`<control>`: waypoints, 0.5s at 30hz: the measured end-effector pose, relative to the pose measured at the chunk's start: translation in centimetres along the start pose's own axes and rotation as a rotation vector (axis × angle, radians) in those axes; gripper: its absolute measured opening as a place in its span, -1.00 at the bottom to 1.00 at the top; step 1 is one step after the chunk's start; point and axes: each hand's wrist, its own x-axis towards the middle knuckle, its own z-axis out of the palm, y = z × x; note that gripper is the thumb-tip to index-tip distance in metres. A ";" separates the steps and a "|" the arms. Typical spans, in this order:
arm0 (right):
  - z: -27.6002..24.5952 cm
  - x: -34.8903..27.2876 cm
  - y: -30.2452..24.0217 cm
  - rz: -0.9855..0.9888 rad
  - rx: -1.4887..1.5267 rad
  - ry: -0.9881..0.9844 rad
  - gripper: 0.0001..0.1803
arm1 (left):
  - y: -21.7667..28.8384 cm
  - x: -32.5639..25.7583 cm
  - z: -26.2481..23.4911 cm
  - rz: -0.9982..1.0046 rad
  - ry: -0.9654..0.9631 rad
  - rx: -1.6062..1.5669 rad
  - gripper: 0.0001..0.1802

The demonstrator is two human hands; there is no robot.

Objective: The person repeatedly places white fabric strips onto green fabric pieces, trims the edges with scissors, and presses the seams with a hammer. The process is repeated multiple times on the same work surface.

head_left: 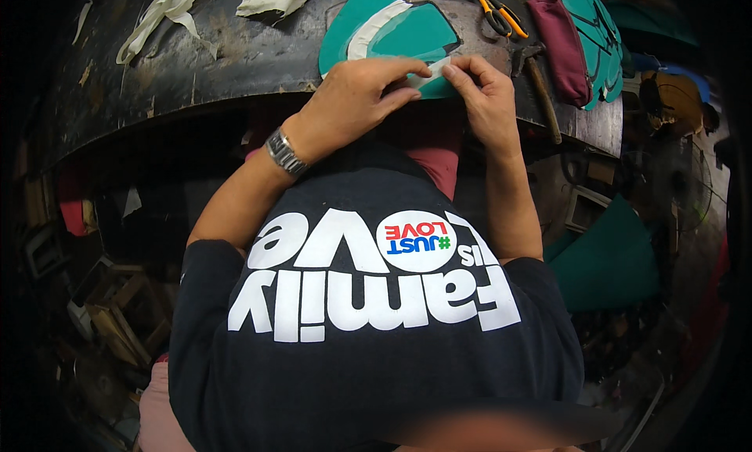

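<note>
A flat green piece point(415, 41) with dark edges and a curved white strip point(380, 27) lies at the near edge of the dark table. Over its near part, my right hand point(487, 99) pinches the end of a short white strip point(432, 77) between thumb and forefinger. My left hand point(352, 99), with a metal watch point(285, 152) on its wrist, has its forefinger and thumb about the strip's other end. Its remaining fingers are mostly hidden. The strip runs slantwise between the two hands, close to the green surface.
Orange-handled pliers point(501, 15) and a hammer point(542, 95) lie to the right on the table point(235, 52). Beyond them are a maroon pouch point(558, 51) and stacked green pieces point(599, 48). Pale scraps point(168, 17) lie at the far left. Green sheet material point(607, 256) hangs lower right.
</note>
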 end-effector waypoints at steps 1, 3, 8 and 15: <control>-0.1 0.3 0.2 0.006 -0.050 0.019 -0.81 | -0.1 0.4 0.1 -0.036 -0.035 0.024 -0.73; -0.7 1.4 0.4 -0.064 -0.160 0.057 -0.81 | -0.5 1.6 0.2 -0.053 -0.022 0.008 -0.74; -1.5 2.7 1.1 -0.096 -0.228 0.071 -0.78 | -1.4 3.2 0.9 -0.030 -0.011 0.056 -0.80; -0.1 1.6 1.9 -0.161 -0.439 0.069 -0.82 | -1.7 1.7 1.2 -0.126 -0.043 0.092 -0.82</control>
